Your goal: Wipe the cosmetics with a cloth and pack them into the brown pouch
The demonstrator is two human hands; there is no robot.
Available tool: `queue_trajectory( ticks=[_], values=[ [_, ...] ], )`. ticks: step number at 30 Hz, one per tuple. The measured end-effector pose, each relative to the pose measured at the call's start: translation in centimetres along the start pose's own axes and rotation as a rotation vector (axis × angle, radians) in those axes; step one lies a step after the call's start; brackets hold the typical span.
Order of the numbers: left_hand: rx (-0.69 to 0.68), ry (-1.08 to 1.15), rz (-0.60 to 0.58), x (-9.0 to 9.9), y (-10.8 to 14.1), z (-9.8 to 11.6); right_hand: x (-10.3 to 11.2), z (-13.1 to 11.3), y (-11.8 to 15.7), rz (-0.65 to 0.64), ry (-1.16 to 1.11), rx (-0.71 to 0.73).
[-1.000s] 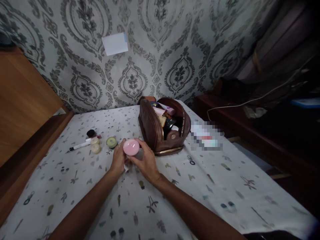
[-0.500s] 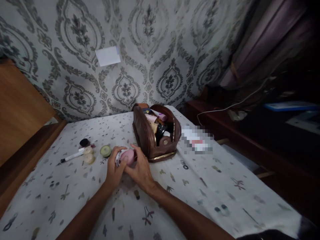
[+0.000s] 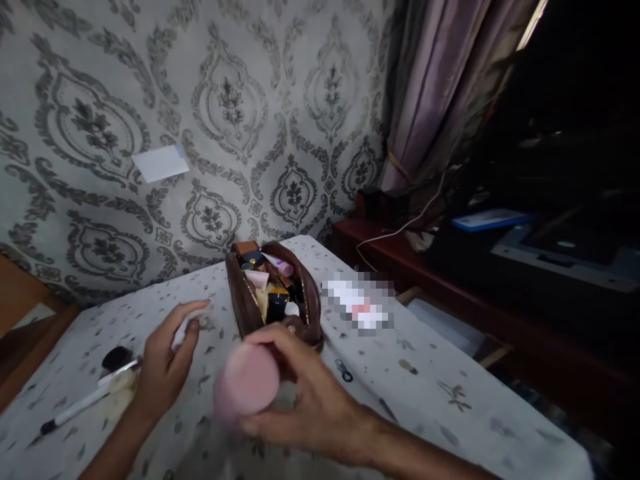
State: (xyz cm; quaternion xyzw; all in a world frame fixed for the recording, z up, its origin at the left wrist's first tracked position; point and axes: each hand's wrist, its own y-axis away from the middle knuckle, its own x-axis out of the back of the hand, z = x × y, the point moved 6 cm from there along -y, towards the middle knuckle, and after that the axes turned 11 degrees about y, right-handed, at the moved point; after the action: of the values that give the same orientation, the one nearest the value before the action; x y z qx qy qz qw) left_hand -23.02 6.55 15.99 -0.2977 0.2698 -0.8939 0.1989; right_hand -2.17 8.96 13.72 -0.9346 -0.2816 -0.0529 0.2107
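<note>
My right hand [image 3: 305,393] is closed around a pink round container [image 3: 253,379], slightly blurred, in front of the brown cosmetic bag [image 3: 311,300]. The fingers grip its rim from the right, with the flat pink face turned up toward me. To the left, my left hand [image 3: 167,357] pinches a small whitish thing [image 3: 203,319] between thumb and fingers; blur hides what it is. The bag stands unzipped, holding tubes, a black-and-gold item [image 3: 278,305] and a white cap [image 3: 292,309].
Left of my left hand lie a dark-lidded jar [image 3: 116,359], a white pen-like stick [image 3: 80,407] and a pale yellowish item [image 3: 121,383], partly covered. A pixelated white item [image 3: 357,300] lies right of the bag. A dark red ledge [image 3: 367,243] borders the patterned cloth [image 3: 440,400].
My hands, together on the pink container before, are now apart. The right has brought the container nearer; the left has moved left with the whitish thing. The view has turned right.
</note>
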Motion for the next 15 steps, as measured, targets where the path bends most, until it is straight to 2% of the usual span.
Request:
queue_trajectory(
  ticks=[2, 4, 8, 12, 15],
  values=[
    [-0.143, -0.050, -0.156, -1.4, -3.3, 1.2, 3.0, 0.1, -1.0, 0.021, -0.098, -0.058],
    [-0.204, -0.072, -0.301, -3.0, -6.5, 1.6, 5.9, 0.1, -2.4, 0.084, -0.147, -0.083],
    [-0.122, 0.007, -0.489, -6.1, -11.7, 0.9, 10.5, 0.1, -5.9, 0.222, -0.046, -0.025],
    [-0.046, 0.139, -0.578, -8.2, -14.3, 0.2, 12.0, 0.8, -9.4, 0.232, 0.037, 0.045],
    [-0.012, 0.104, -0.662, -9.3, -14.9, -0.5, 12.1, 1.9, -11.8, 0.193, 0.072, 0.065]
  ],
)
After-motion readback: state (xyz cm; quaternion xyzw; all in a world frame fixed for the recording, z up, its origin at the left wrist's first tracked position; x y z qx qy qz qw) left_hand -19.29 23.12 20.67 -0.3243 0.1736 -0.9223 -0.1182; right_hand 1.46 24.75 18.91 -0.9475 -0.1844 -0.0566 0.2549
